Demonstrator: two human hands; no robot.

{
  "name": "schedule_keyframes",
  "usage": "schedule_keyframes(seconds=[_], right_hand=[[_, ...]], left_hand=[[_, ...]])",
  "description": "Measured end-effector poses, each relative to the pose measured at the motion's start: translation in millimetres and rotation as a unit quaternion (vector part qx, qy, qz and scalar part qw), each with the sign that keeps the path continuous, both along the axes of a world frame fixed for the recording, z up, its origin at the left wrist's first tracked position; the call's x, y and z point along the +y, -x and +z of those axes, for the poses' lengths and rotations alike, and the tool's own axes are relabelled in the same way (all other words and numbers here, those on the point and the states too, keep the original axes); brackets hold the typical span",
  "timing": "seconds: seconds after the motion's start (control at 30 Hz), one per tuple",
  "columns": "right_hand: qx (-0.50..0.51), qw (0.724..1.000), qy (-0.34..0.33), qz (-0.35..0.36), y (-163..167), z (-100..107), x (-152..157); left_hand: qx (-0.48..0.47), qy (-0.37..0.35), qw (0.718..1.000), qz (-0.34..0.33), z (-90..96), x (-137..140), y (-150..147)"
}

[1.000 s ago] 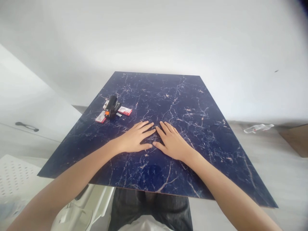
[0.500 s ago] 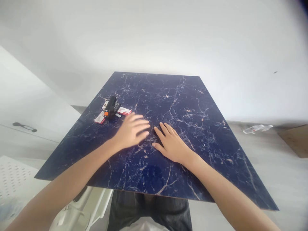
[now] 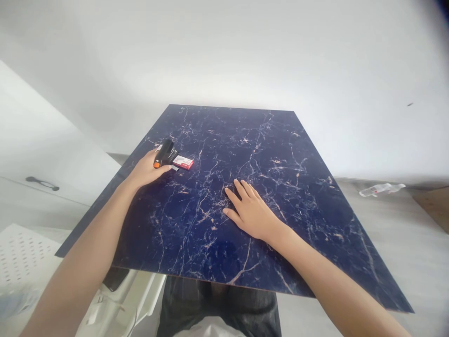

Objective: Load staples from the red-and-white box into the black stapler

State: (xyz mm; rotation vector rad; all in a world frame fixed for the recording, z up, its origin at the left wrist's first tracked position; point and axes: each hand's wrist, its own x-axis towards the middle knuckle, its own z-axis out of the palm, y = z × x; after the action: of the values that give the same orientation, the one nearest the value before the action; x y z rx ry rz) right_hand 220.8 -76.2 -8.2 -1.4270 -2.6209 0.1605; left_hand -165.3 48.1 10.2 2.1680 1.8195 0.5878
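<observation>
A black stapler point(image 3: 166, 153) with an orange end lies toward the left side of the dark blue marbled table point(image 3: 224, 252). My left hand point(image 3: 146, 169) is around its near end, thumb on the right and fingers on the left, partly hidden behind it. Touching or just beside the stapler on its right is a small red and white box point(image 3: 183, 162). A small white piece point(image 3: 174, 167) lies by my thumb. Other small boxes to the left are mostly covered by my hand. My right hand point(image 3: 251, 209) rests flat on the table, fingers spread, holding nothing.
A white wall point(image 3: 231, 56) stands behind the table. To the left are a cabinet door with a dark handle point(image 3: 42, 183) and a white perforated surface point(image 3: 24, 255). A clear plastic bottle point(image 3: 382, 189) and a brown cardboard box point(image 3: 435, 206) are at the right.
My left hand has moved left and away from me, from above the table's middle to the stapler, and closed around it. My right hand stays put. The view has shifted slightly.
</observation>
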Motion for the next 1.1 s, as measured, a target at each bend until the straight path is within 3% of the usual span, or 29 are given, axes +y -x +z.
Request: schedule_keyframes(seconds=[0.17,0.27,0.37,0.5,0.63,0.77,0.87,1.0,1.1], right_hand=[[0.000,1.000,0.003,0.002,0,0,0],[0.016,1.000,0.012,-0.002,1,2,0],[0.095,0.994,0.011,-0.044,1,5,3],[0.215,0.968,-0.031,-0.126,-5,9,12],[0.276,0.949,-0.037,-0.150,-10,9,17],[0.309,0.946,-0.022,-0.093,-6,10,15],[0.334,0.942,-0.038,-0.019,-1,13,9],[0.278,0.952,-0.028,0.124,3,17,2],[0.204,0.966,-0.033,0.154,-2,20,3]], left_hand=[[-0.038,0.000,0.999,-0.037,-1.4,-2,-11],[-0.047,0.014,0.992,-0.117,1.3,-9,-25],[-0.036,0.020,0.974,-0.223,4.8,-24,-50],[-0.026,0.032,0.943,-0.331,9.2,-50,-90],[-0.046,0.025,0.935,-0.351,16.4,-62,-103],[-0.128,0.003,0.940,-0.316,28.9,-53,-80],[-0.104,0.041,0.934,-0.339,34.3,-49,-70],[-0.033,0.066,0.930,-0.360,25.6,-56,-85],[-0.021,0.004,0.941,-0.337,10.9,-60,-98]])
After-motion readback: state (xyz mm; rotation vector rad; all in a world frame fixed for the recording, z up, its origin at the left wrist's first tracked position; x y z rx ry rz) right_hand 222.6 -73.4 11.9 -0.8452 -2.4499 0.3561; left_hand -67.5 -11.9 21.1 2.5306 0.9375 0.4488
